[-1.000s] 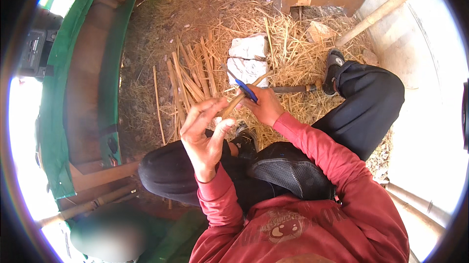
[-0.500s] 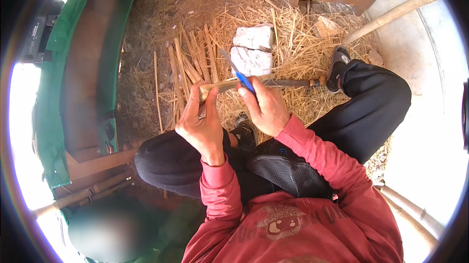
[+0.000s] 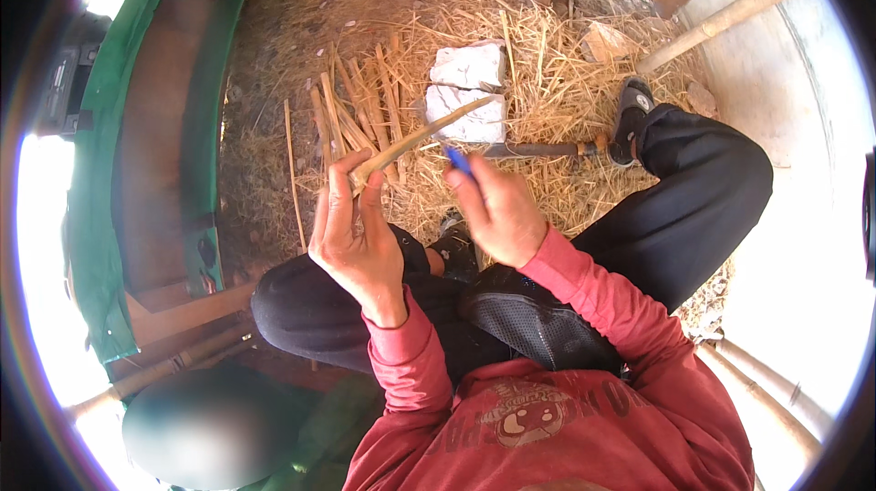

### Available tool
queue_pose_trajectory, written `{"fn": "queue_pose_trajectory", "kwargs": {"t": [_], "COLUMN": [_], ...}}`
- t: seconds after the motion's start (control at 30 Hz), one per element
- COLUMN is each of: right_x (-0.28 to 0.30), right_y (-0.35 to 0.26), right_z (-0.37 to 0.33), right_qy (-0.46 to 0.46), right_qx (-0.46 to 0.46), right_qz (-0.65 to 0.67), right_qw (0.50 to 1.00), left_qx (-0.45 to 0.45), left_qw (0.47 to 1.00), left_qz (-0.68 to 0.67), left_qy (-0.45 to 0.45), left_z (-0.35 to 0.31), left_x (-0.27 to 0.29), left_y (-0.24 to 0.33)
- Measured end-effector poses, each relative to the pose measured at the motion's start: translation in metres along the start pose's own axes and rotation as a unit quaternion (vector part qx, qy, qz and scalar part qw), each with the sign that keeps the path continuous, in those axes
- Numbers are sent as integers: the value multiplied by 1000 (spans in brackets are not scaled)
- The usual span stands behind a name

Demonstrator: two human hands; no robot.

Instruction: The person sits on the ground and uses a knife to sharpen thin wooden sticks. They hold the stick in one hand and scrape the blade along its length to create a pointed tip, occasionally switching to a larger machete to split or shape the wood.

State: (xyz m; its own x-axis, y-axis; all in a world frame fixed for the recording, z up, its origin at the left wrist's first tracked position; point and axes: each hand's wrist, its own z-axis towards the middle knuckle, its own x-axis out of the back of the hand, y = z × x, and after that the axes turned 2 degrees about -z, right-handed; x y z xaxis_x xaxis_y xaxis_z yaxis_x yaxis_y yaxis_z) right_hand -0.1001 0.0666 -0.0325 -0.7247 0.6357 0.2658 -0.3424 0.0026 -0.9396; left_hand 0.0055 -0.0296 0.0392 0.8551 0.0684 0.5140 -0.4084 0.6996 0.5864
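the left grip [image 3: 356,249] pinches the thicker near end of a wooden strip [image 3: 422,135] between thumb and fingers; the strip slants up to the right, its thin tip in front of white blocks [image 3: 467,115]. it looks light, dry and fairly stiff, likely springy toward the tip, with edges that may splinter, so the thick end seems the best hold. farther right, the right grip [image 3: 504,213] is closed around the blue handle [image 3: 458,161] of a blade too blurred to make out.
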Motion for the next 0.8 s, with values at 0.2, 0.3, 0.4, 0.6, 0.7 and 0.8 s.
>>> {"fn": "queue_pose_trajectory", "kwargs": {"t": [0.2,0.3,0.4,0.6,0.7,0.8], "right_x": [1,4,8,10,18,15], "right_y": [-38,-42,-51,-37,-34,-53], "right_z": [-6,-9,-12,-4,-5,-14], "right_qy": [-41,-39,-40,-71,-71,-26], "right_qx": [50,77,67,-29,-37,13], "right_qz": [-61,-66,-88,-181,-191,-151], "right_qw": [996,994,993,981,978,988], "left_qx": [-61,-93,-111,-119,-116,-150], "left_qw": [997,995,994,993,992,987], "left_qz": [11,-18,-10,-6,-19,-3], "left_qy": [-51,-17,-12,-26,-49,-57], "left_z": [-5,-9,-8,-7,-11,-8], "left_x": [11,11,14,10,9,9], "left_y": [0,-1,4,-2,5,6]}}
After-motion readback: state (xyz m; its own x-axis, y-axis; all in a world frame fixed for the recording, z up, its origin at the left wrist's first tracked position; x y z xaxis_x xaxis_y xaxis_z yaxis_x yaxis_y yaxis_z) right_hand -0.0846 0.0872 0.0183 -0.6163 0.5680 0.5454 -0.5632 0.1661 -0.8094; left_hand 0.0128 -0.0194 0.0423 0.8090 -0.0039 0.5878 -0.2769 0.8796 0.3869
